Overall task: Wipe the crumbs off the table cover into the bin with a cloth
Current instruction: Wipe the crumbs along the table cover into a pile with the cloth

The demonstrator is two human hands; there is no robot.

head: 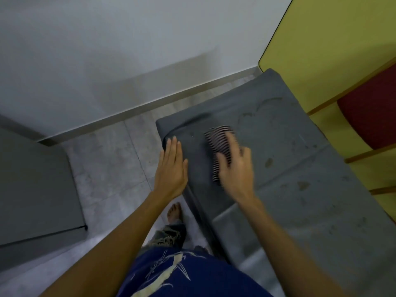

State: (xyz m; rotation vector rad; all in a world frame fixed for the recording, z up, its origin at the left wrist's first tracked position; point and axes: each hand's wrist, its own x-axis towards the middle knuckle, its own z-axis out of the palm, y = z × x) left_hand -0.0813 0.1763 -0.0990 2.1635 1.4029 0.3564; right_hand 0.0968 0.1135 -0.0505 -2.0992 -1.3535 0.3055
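Striped black-and-white cloth (218, 146), bunched, long axis running toward the far table edge, gripped by right hand (235, 168); left hand (172, 166) flat, fingers together, on grey table cover (300, 157)

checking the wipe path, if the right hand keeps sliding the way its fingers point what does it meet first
Probably only more grey table cover. The right hand, pressing the striped cloth, points toward the cover's far edge; past that come floor and wall. No bin shows in that line.

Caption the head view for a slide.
Right hand presses striped cloth on grey table cover; left hand flat at its edge.
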